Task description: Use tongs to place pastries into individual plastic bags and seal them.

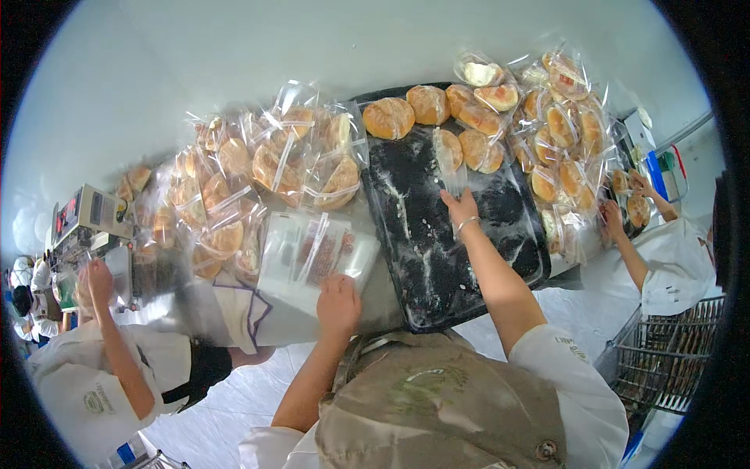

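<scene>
My right hand [461, 210] reaches over the black baking tray [404, 234] and has hold of a clear plastic bag [452, 176]. The bag's film lies against a split bread roll [450, 148] on the tray; how far it covers the roll is unclear. Several unbagged rolls [389, 118] sit along the tray's far end, and white crumbs and flour mark its surface. My left hand [338, 305], fingers curled down, touches the near edge of a stack of clear bags [319, 252] left of the tray. Its fingertips are hidden.
Bagged rolls crowd the steel table on the left [281, 164] and right [565, 135]. A machine [94, 214] stands at far left. Co-workers' hands are at left [98, 278] and right [613, 220]. A cloth [234, 311] hangs at the front edge; a wire rack [668, 352] stands lower right.
</scene>
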The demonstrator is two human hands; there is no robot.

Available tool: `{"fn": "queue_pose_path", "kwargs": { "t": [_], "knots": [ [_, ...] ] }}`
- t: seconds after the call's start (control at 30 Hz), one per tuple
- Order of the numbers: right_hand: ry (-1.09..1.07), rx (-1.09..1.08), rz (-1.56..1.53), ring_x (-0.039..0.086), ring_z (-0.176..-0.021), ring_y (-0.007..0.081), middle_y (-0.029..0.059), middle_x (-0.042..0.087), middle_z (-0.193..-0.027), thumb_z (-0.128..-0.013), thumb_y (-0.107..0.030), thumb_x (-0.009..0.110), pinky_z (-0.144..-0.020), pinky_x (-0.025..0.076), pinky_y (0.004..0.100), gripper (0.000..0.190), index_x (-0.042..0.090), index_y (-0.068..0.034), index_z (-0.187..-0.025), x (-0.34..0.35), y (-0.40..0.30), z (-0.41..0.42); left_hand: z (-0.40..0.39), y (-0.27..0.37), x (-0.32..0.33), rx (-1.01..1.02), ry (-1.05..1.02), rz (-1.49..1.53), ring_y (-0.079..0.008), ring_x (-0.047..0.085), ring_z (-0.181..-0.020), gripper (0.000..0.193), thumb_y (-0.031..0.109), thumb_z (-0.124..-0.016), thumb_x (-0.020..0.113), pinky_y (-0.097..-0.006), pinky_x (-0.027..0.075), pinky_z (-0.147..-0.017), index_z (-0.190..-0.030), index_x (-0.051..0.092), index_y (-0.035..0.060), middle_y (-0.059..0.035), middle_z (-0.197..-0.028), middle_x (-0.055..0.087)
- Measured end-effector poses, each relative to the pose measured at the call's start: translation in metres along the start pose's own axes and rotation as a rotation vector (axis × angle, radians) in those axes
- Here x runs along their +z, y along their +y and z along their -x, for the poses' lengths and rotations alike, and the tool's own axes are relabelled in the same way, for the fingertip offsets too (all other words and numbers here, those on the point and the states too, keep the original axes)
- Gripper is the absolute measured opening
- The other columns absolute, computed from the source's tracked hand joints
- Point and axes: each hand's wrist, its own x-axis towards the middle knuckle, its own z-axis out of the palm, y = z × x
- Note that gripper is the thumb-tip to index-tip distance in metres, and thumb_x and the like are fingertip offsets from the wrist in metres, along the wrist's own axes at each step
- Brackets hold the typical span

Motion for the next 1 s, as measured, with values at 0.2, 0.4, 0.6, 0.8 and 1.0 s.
{"fn": "queue_pose_path", "kwargs": {
  "t": [0.2,0.4,0.6,0.8,1.0],
  "knots": [
    [-0.163,-0.2,-0.304,0.058,-0.091,0.0216,0.0172,0.057,-0.105,-0.075,-0.033,0.065,-0.076,0.044,0.0307,0.074,0.03,0.008,-0.127,-0.029,0.025,0.032,-0.007,-0.006,-0.01,-0.221,0.037,0.224,-0.0263,0.058,-0.069,0.017,0.015,-0.07,0.064,-0.0339,0.045,-0.063,-0.079,0.061,0.0016,-0.0114,-0.072,0.06],
    [-0.475,-0.355,-0.085,0.055,-0.082,0.0156,0.0121,0.054,-0.101,-0.074,-0.025,0.068,-0.072,0.044,0.0272,0.079,0.024,0.006,-0.132,-0.089,0.024,0.099,-0.023,-0.022,-0.004,-0.728,-0.011,0.568,-0.026,0.06,-0.061,0.028,0.028,-0.07,0.065,-0.0335,0.044,-0.059,-0.071,0.065,0.0003,-0.0132,-0.066,0.062],
    [-0.712,-0.539,0.333,0.053,-0.071,0.0218,0.0102,0.051,-0.084,-0.069,-0.032,0.07,-0.062,0.045,0.0302,0.084,0.024,0.0,-0.132,-0.107,-0.035,0.161,-0.024,-0.024,0.011,-0.737,0.065,0.591,-0.0239,0.061,-0.064,0.029,0.029,-0.072,0.064,-0.0336,0.045,-0.061,-0.075,0.065,0.0009,-0.013,-0.068,0.063],
    [-0.492,-0.817,0.747,0.055,-0.075,0.0279,0.0126,0.051,-0.091,-0.07,-0.031,0.067,-0.061,0.046,0.0372,0.08,0.024,-0.002,-0.131,-0.073,-0.066,0.182,-0.021,-0.007,0.005,-0.578,0.263,0.607,-0.0256,0.061,-0.074,0.019,0.02,-0.076,0.06,-0.0337,0.046,-0.068,-0.082,0.06,0.0013,-0.0148,-0.087,0.063],
    [-0.462,-0.891,0.838,0.056,-0.077,0.0282,0.0141,0.049,-0.093,-0.073,-0.032,0.065,-0.061,0.048,0.0371,0.076,0.026,-0.001,-0.13,-0.054,-0.095,0.192,-0.025,0.027,-0.068,-0.299,0.252,0.587,-0.0311,0.053,-0.102,0.011,0.012,-0.079,0.057,-0.0363,0.041,-0.085,-0.08,0.052,0.0019,-0.0199,-0.118,0.051]
  ]
}}
